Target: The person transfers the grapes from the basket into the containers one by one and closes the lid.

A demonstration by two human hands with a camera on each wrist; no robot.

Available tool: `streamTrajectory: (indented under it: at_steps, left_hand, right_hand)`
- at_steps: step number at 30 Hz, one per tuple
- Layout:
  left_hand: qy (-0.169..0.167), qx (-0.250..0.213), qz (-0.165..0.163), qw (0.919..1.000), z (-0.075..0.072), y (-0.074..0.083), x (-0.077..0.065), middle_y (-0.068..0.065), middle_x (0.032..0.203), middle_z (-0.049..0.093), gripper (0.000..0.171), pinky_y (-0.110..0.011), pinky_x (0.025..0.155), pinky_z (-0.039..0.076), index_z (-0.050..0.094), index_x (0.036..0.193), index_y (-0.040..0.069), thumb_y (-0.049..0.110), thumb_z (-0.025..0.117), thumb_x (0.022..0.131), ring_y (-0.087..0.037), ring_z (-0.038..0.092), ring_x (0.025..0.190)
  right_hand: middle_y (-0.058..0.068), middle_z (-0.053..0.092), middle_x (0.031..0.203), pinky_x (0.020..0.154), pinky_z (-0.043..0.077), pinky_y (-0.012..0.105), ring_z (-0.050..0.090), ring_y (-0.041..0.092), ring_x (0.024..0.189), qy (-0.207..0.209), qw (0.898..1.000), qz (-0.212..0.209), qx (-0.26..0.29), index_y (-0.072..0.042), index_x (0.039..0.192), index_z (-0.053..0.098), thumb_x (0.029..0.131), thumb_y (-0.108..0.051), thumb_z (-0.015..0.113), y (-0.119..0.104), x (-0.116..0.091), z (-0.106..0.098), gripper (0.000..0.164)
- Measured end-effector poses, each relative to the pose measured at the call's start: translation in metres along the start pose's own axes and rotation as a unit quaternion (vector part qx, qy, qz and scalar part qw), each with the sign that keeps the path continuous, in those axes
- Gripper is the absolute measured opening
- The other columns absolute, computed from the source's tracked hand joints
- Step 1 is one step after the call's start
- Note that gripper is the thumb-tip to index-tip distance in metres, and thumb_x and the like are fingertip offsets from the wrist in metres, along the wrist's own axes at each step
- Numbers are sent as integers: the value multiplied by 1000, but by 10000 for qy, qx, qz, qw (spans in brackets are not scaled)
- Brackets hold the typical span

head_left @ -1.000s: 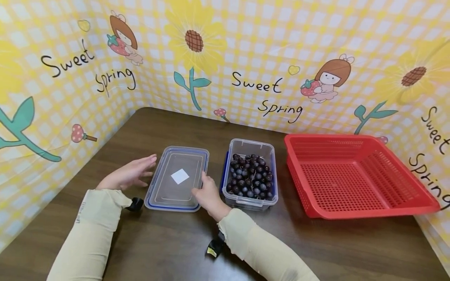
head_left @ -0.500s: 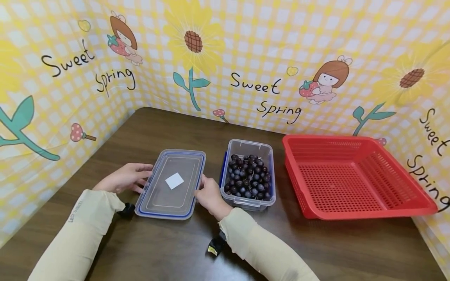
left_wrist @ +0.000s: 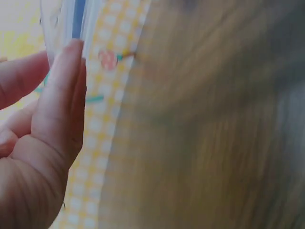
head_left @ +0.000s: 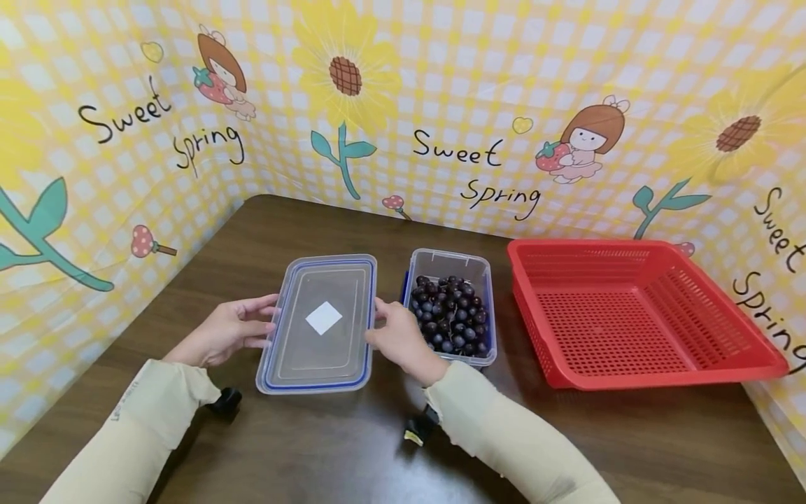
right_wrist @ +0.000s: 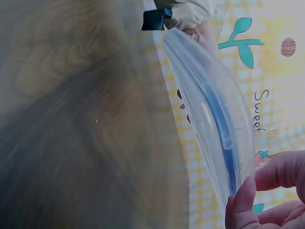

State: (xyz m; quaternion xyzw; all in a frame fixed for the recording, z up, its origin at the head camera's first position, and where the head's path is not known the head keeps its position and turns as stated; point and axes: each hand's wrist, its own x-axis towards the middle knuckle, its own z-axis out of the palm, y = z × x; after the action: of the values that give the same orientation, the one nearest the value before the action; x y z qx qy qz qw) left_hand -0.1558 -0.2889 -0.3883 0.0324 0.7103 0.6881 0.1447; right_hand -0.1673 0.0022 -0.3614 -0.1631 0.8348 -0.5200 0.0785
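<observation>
Between both hands is a clear plastic lid point(head_left: 321, 357) with a blue seal and a white square sticker. My left hand point(head_left: 229, 332) grips its left edge, fingers and thumb on either side of the rim, as the left wrist view shows too. Its right edge is pinched by my right hand point(head_left: 408, 341). Seen edge-on in the right wrist view, the lid point(right_wrist: 209, 102) is up off the table. Just right of it stands a clear food container point(head_left: 485, 359) of dark grapes point(head_left: 450, 315), its near left corner hidden behind my right hand.
A red perforated plastic basket point(head_left: 569, 374) stands on the right of the dark wooden table point(head_left: 340, 455). Something blue shows along the grape container's left side. A yellow checked cloth point(head_left: 453, 56) hangs around the back and sides.
The lid was flat on the table with the left hand beside it. Both hands now hold it by its sides, raised. It came toward me, then moved slightly right, with the right hand nearing the grapes.
</observation>
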Motion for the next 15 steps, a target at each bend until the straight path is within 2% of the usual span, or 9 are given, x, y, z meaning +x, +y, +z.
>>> streamTrajectory:
  at_steps: [2,3,7,9,10,13,15]
  left_hand:
    - [-19,-47,33,10000,9,4,0,7,102,62,66,-31,73,57,16,143,-15,-11,56,90,-10,65,85]
    - [9,-37,33,10000,13,7,1,7,102,62,66,-31,74,56,17,143,-15,-11,56,90,-9,65,84]
    - [78,-134,-26,9999,32,20,5,6,101,62,65,-30,73,56,20,144,-14,-13,55,89,-8,66,82]
    - [80,-284,-34,9996,43,25,8,4,101,63,66,-30,72,56,21,144,-14,-13,55,88,-9,66,81]
    - [49,-348,-18,9994,49,28,9,2,102,62,66,-30,72,57,21,144,-14,-14,55,87,-10,67,80]
    - [-106,-483,109,9987,66,34,13,-6,110,58,67,-31,73,57,22,145,-13,-16,55,86,-11,67,79]
    - [-236,-502,203,9983,77,38,15,-10,113,56,68,-32,74,57,23,145,-12,-16,55,85,-12,67,79]
  right_hand:
    - [17,55,96,51,47,21,58,13,66,-33,10000,-1,16,4,132,54,68,11,57,0,-4,-10,64]
    - [18,56,100,51,48,21,59,13,66,-5,10000,-2,-22,6,127,58,68,11,56,0,-6,-15,59]
    - [21,57,105,57,53,25,61,16,70,110,9999,100,-21,10,132,51,68,11,56,-1,-14,-34,64]
    - [20,57,104,59,54,26,61,16,71,147,9996,148,191,11,132,50,68,12,55,0,-18,-44,64]
    - [19,57,100,59,54,27,62,16,72,140,9993,156,307,10,137,43,68,12,54,1,-21,-50,69]
    - [20,58,99,58,54,25,60,11,66,162,9970,134,744,9,136,45,74,12,54,2,-29,-69,64]
    - [21,57,101,60,53,23,59,9,67,208,9938,196,1075,9,136,45,81,10,55,5,-36,-83,56]
